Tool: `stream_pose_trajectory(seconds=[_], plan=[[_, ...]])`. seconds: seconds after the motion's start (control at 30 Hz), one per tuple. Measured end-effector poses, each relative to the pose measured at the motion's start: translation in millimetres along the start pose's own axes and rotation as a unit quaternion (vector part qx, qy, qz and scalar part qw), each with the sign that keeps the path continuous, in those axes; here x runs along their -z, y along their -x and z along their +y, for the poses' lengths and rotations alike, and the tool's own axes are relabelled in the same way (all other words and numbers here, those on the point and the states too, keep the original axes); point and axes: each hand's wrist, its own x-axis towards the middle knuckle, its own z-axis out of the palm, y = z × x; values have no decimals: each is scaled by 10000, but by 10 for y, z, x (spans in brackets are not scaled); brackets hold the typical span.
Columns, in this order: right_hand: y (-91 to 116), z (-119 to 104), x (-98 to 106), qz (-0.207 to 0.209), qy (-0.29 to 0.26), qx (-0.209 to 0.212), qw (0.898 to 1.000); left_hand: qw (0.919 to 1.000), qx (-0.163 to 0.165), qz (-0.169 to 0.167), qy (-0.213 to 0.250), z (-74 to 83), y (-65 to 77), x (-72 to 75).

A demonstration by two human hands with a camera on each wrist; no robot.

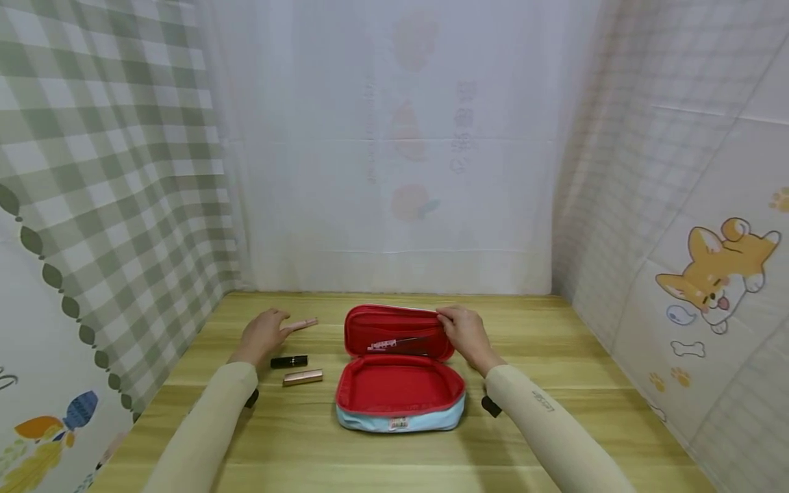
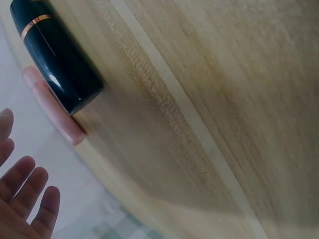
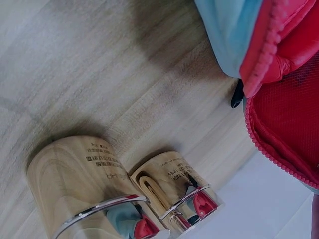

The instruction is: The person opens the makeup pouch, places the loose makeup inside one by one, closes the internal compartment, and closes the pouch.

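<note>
Red lining, pale-blue shell: zip pouch (image 1: 366, 421) lies open on the table (image 1: 290, 438), lid (image 1: 397, 325) raised. Right hand (image 1: 466, 335) pinches the lid's upper right corner. Pouch probably light and soft; zipped rim looks the firmest hold. Left hand (image 1: 261, 337) loosely spread, by the left end of a pink tube (image 1: 302, 324); contact cannot be told. Tube likely light, smooth, apt to roll; best pinched mid-length. Black tube (image 1: 289, 361) and gold case (image 1: 303, 377) lie nearer the body. Checked cloth (image 1: 123, 123) hangs at left.
</note>
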Motion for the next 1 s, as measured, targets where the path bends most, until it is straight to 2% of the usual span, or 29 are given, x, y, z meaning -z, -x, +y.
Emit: stream_pose_trajectory(seconds=[0.2,0.4,0.5,0.6,0.7,0.87,1.0], plan=[[-16,-4,-17,9,3,-6,10000,9995,152,-271,41,-36,-23,-34],[-9,-20,-3,12,-34,-52,10000,9952,429,-859,198,-10,-25,-67],[-3,-30,7,-10,-26,-59,10000,9928,520,-1040,293,-7,-30,-96],[-3,-44,11,-45,-36,-63,10000,9919,510,-1102,383,-26,-37,-122],[-2,-45,10,-72,-27,-67,9999,9926,402,-1116,262,-55,-47,-135],[-1,-39,8,-103,-6,-113,9999,9948,260,-987,29,-57,-52,-135],[-5,-41,12,-98,4,-124,9999,9954,306,-912,-22,-34,-56,-131]])
